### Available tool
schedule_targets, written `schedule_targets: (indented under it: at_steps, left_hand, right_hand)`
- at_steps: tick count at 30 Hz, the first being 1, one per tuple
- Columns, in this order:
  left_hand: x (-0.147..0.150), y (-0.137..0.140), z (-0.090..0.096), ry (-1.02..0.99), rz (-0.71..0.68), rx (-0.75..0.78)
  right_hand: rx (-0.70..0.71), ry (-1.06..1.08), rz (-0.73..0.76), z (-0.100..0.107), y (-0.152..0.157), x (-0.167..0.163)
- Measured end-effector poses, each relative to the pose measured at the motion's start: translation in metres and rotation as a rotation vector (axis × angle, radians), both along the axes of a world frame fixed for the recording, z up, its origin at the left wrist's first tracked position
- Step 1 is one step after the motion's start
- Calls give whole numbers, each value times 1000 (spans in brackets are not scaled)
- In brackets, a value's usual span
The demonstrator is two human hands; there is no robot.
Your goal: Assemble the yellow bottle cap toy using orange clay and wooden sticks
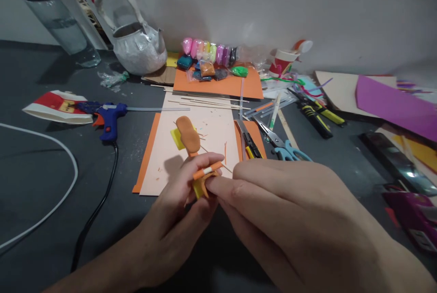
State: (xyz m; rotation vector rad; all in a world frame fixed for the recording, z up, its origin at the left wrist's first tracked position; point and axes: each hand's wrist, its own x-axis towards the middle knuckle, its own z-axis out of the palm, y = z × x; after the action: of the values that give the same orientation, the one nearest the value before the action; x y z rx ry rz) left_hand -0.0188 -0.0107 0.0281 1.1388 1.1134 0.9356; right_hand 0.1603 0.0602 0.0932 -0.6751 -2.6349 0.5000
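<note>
My left hand is closed around a small clay figure in orange-brown and yellow. Its long rounded orange-brown end points away from me over the pale paper, with a yellow piece beside it. Across the near end lies a small orange-and-white striped roll, with thin sticks poking out nearby. The fingertips of my right hand are pressed together against the near end of the figure, just below the striped roll. My fingers hide much of the figure's middle, and whatever may sit between the right fingertips is hidden too.
Pale paper lies under the work. To the left rest a blue glue gun and a metal kettle. Blue-handled scissors, a cutter knife and pliers lie right. Clay packets sit at the back.
</note>
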Motion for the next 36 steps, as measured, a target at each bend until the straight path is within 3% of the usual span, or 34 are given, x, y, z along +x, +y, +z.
schedule_targets:
  at_steps: [16,25,32,36]
  left_hand:
    - [1,1,-1,-27,-7,30]
    - [1,1,0,-65,-10,-7]
    - [1,-1,-4,-80,-5,-42]
    - [2,0,-5,-107,4,-28]
  right_hand:
    - [-70,0,18,6,-2,2]
    - [-30,13,35,6,0,0]
    - [106,52,-125,10,-5,17]
    - [74,71,-145,15,-2,19]
